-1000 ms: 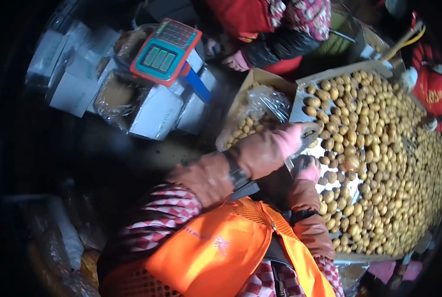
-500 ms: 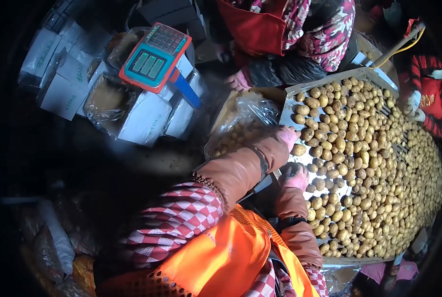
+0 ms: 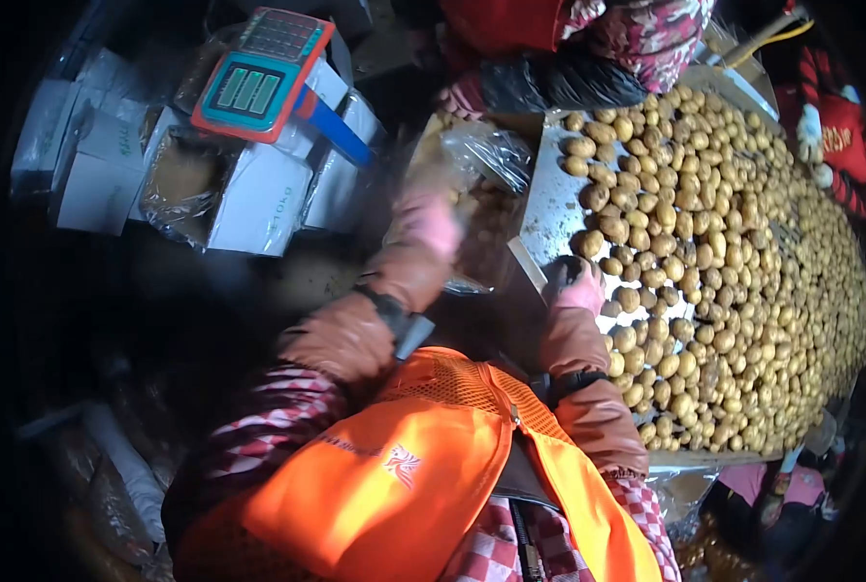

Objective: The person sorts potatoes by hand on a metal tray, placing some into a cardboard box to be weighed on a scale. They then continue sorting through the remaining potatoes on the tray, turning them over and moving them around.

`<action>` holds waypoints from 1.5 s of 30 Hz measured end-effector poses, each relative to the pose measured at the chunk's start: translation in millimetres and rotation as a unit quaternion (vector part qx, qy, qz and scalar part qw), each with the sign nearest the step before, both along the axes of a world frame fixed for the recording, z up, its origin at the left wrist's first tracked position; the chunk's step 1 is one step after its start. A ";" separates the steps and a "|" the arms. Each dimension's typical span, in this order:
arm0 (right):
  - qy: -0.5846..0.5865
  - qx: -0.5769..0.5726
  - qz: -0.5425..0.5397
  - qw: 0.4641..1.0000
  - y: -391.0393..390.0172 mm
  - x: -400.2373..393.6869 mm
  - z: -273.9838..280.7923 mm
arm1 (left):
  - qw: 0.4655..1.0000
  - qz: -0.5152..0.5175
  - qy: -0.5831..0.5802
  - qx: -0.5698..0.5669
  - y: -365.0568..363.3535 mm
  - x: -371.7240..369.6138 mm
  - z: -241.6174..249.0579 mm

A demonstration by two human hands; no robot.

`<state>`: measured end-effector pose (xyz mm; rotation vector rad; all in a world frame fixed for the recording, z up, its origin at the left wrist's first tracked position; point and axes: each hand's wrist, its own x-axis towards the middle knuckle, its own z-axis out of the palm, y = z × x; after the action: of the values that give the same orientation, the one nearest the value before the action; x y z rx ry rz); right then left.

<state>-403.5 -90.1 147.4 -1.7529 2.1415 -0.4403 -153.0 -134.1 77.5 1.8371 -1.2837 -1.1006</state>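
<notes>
My left hand [image 3: 431,221], in a pink glove, is smeared by motion over the near side of an open box [image 3: 486,228] of potatoes lined with clear plastic [image 3: 491,155]. Its fingers do not show clearly. My right hand [image 3: 580,284], also in pink, is at the near left edge of the sorting table [image 3: 554,199]. It curls around something dark that I cannot make out. Right beside it lie loose potatoes [image 3: 627,299], brown and roundish, on the bare metal end of the table.
Potatoes [image 3: 743,281] cover most of the table to the right. A co-worker's gloved hand [image 3: 460,100] is at the box's far side; another person [image 3: 835,136] stands at the far right. A red and teal scale [image 3: 258,78] stands among white boxes [image 3: 258,199] on the left.
My left hand has swung left from the table's edge to over the box. My right hand stays at the edge. The whole view has shifted, and fewer potatoes lie at the table's near end.
</notes>
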 end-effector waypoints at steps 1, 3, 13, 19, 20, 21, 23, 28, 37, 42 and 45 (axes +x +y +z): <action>-0.001 -0.015 -0.004 1.000 0.1 0.7 -0.6 | 0.998 0.027 0.018 0.046 21.5 23.6 -3.3; 0.029 0.038 0.000 0.999 -1.7 0.3 3.0 | 0.987 0.067 0.064 0.131 64.6 56.8 -2.9; 0.010 -0.013 0.005 1.000 1.9 -11.6 -30.5 | 0.878 0.216 0.414 0.109 67.6 86.9 54.5; -0.032 -0.129 0.127 0.983 15.1 -4.4 -4.8 | 0.851 0.353 0.296 -0.253 9.3 79.2 123.3; -0.024 -0.136 0.127 0.982 13.8 -2.9 -8.0 | 0.872 0.337 0.269 -0.231 20.9 78.7 106.8; -0.017 -0.144 0.128 0.981 11.5 -2.0 -14.1 | 0.891 0.321 0.241 -0.211 33.0 79.1 89.8; 0.000 -0.146 0.126 0.981 8.1 -0.8 -18.3 | 0.946 0.213 0.128 -0.208 67.2 59.7 85.0; 0.041 -0.144 0.117 0.982 8.4 6.8 -18.6 | 0.988 -0.120 0.089 -0.044 123.0 16.8 -6.3; 0.018 -0.081 0.186 0.979 10.0 7.2 -6.9 | 0.946 -0.233 -0.135 0.182 144.4 27.6 41.8; 0.016 -0.094 0.260 0.961 18.7 6.8 3.8 | 0.968 -0.017 -0.133 0.212 183.5 62.6 81.0; 0.058 -0.070 0.274 0.957 16.5 4.1 -4.4 | 0.974 0.225 0.022 0.016 209.2 97.2 64.5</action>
<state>-399.4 -73.6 142.9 -2.3922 1.6129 -0.3486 -55.7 75.1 142.0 1.9858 -0.7686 -0.9067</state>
